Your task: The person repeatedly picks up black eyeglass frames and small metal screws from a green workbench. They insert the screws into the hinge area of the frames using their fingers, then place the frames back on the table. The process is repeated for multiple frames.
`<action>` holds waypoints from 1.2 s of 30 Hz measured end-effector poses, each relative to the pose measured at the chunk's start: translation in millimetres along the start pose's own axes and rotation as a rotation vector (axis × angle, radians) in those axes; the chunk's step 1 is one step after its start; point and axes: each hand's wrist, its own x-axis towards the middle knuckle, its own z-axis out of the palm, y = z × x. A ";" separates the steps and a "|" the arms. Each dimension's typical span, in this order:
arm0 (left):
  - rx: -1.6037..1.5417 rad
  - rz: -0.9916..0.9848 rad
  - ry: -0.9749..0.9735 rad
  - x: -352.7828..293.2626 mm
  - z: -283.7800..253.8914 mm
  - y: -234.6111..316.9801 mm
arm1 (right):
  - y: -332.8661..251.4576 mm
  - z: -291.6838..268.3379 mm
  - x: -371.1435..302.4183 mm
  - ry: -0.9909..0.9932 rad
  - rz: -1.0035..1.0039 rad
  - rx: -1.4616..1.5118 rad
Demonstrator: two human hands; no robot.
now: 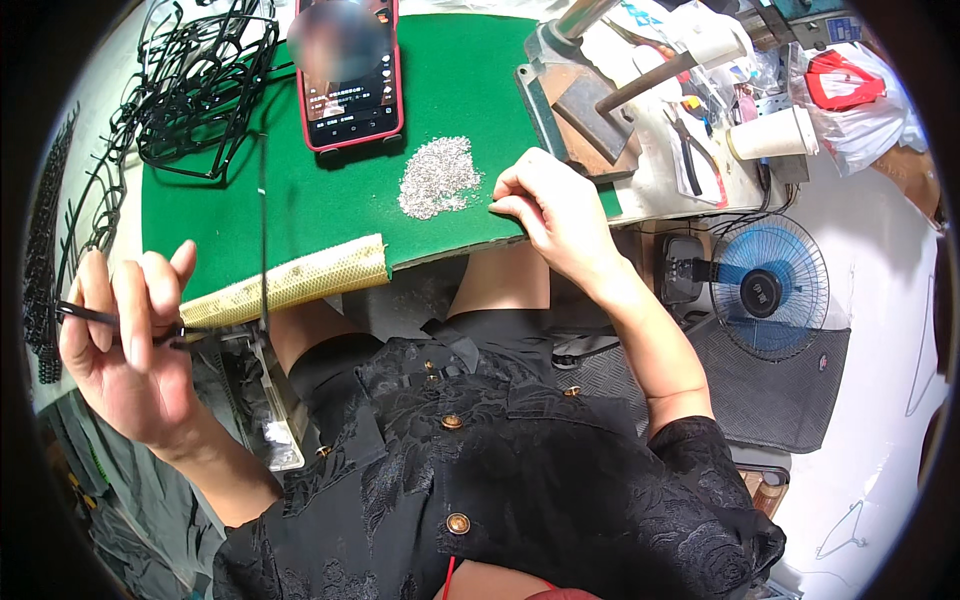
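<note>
My left hand (140, 350) is raised at the table's left front corner. Its fingers are curled around a black eyeglass frame (85, 312), one thin arm of which stands up over the green mat (330, 205). Beside a heap of tiny silvery metal pieces, which look like small screws (438, 180), my right hand (560, 215) rests at the mat's edge. Its thumb and forefinger are pinched together; anything between them is too small to make out. A yellow mesh-patterned roll (310, 280) lies along the front edge, close to my left hand.
Black eyeglass frames (205, 90) are piled at the back left. A phone in a red case (350, 75) stands behind the heap. To the right are a metal bench press (585, 110), black-handled pliers (690, 155), a white cup (775, 135) and a blue fan (765, 290).
</note>
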 end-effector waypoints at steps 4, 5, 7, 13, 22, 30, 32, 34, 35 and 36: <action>-0.085 -0.049 -0.050 1.4 19.4 0.4 | 4.7 3.1 0.7 -0.001 -0.094 -0.102; -0.007 -0.042 -0.046 1.8 27.2 0.9 | 4.1 3.8 1.8 -0.009 -0.104 -0.123; 0.175 -0.025 -0.006 1.5 34.6 -1.1 | 3.4 5.0 4.3 -0.018 -0.122 -0.170; 0.554 0.027 0.097 1.9 74.5 -25.3 | 1.5 5.5 1.0 -0.025 -0.112 -0.243; 0.525 -0.245 -0.141 9.1 97.4 -32.6 | 1.8 5.6 -3.1 0.058 -0.106 -0.117; 0.296 -0.646 -0.418 19.6 143.4 -58.3 | -34.7 -49.0 22.8 0.354 -0.310 0.607; 0.333 -0.595 -0.483 19.6 144.4 -65.7 | -39.0 -53.0 24.0 0.359 -0.369 0.608; 0.318 -0.631 -0.491 20.6 149.2 -67.1 | -35.2 -59.0 24.0 0.299 -0.418 0.513; 0.311 -0.643 -0.487 20.3 150.6 -68.3 | -34.1 -60.8 22.9 0.294 -0.417 0.504; 0.303 -0.655 -0.482 20.5 151.7 -69.8 | -33.7 -62.7 22.0 0.288 -0.417 0.496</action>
